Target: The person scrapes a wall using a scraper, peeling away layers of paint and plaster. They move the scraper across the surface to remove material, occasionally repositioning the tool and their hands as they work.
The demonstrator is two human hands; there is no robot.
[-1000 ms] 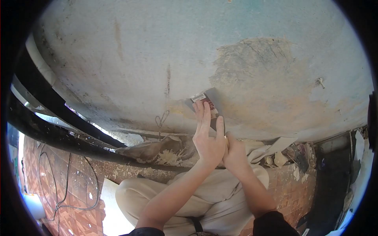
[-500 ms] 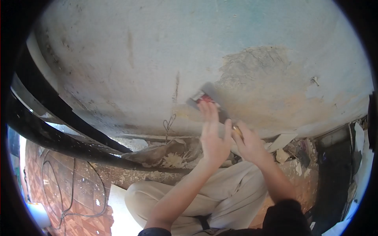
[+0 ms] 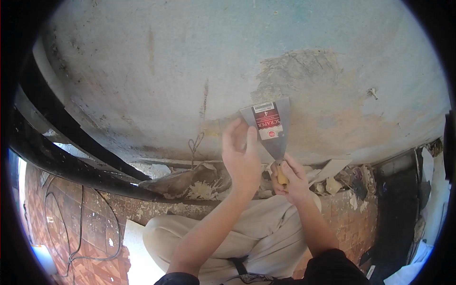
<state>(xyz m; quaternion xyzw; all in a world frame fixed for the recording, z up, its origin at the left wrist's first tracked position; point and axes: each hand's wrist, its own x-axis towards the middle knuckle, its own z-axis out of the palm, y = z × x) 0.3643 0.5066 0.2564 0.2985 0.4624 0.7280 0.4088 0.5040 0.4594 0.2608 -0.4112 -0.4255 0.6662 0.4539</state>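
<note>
A scraper (image 3: 271, 124) with a wide metal blade and a red label stands in front of the wall, its blade edge pointing up. My right hand (image 3: 292, 180) is wrapped round its yellowish handle. Just left of the blade is my left hand (image 3: 241, 159), its fingers apart and slightly curled, holding nothing that I can see. Behind the blade, the wall (image 3: 175, 71) carries a rough grey patch (image 3: 297, 71) with yellowish stains below it.
Dark pipes (image 3: 71, 171) run diagonally at the left. Debris (image 3: 204, 185) and torn pieces lie along the wall's base. A cable (image 3: 71, 254) lies on the patterned floor (image 3: 97, 237) beside a white sheet (image 3: 140, 256). A screw (image 3: 373, 92) sticks out of the wall.
The scraper has turned more upright, its labelled face now in plain view. My left hand has come off the blade to the left, and my right hand has moved slightly lower.
</note>
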